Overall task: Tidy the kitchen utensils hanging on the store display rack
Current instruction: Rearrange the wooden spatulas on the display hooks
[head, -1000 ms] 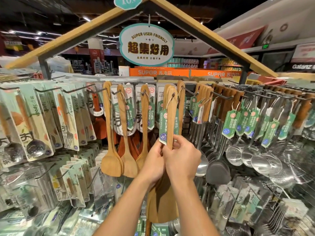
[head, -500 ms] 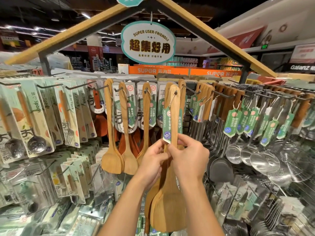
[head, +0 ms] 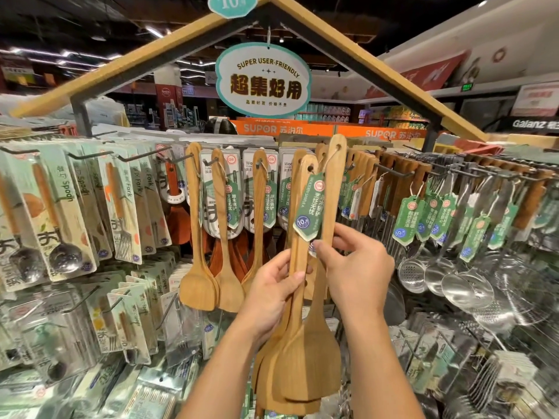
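I see my two hands in front of the rack [head: 393,173], both on a bunch of wooden spatulas [head: 302,352]. My left hand [head: 272,294] holds the handles from the left side, its fingers curled round them with the thumb on the front. My right hand [head: 357,267] pinches one spatula handle [head: 331,207] between thumb and fingers; this handle stands higher than the others, and its hole is near the top of the rack. I cannot count exactly how many spatulas are in the bunch, because their blades overlap; at least three blades show. A green tag [head: 308,207] hangs on a string from the bunch, just above my right thumb.

Left of the bunch, three more wooden spatulas [head: 198,252] hang on hooks, each with its own small green tag. Farther left of them hang carded packs marked Spoon and Fork [head: 124,201], many on each hook. Right of the bunch hang metal skimmers and ladles [head: 447,276] with wooden handles and green tags. Above the bunch hangs an oval sign [head: 263,77].
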